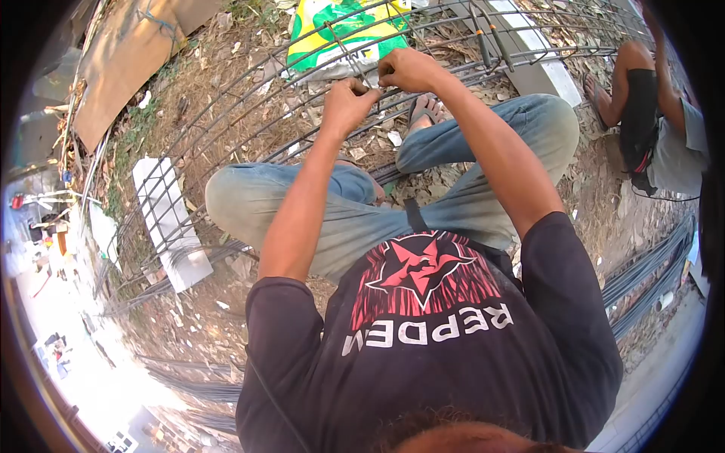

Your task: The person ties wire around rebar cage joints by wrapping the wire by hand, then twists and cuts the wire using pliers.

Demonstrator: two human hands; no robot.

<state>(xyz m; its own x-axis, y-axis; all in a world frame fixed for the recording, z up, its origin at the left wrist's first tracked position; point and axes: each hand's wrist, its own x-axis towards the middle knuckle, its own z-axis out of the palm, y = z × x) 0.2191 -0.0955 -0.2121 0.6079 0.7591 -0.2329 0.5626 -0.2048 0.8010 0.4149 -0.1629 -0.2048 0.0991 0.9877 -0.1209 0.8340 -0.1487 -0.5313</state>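
Observation:
A long cage of thin metal bars (249,92) runs across the ground beyond my bent knees. My left hand (347,106) is at the near bars, its fingers pinched together. Close beside it on the right, my right hand (408,71) is closed too, fingertips nearly touching those of the left. Whatever small thing lies between the fingertips is too small to tell. Just past both hands a green, yellow and white bag (343,34) lies under the bars. Pliers-like tools with orange and black handles (483,38) hang on the cage to the right.
Another person (642,106) sits at the far right by the cage. Bundles of bars (649,279) lie at the right. A white board (170,219) is under the cage's left part, and a brown sheet (124,75) lies at the upper left.

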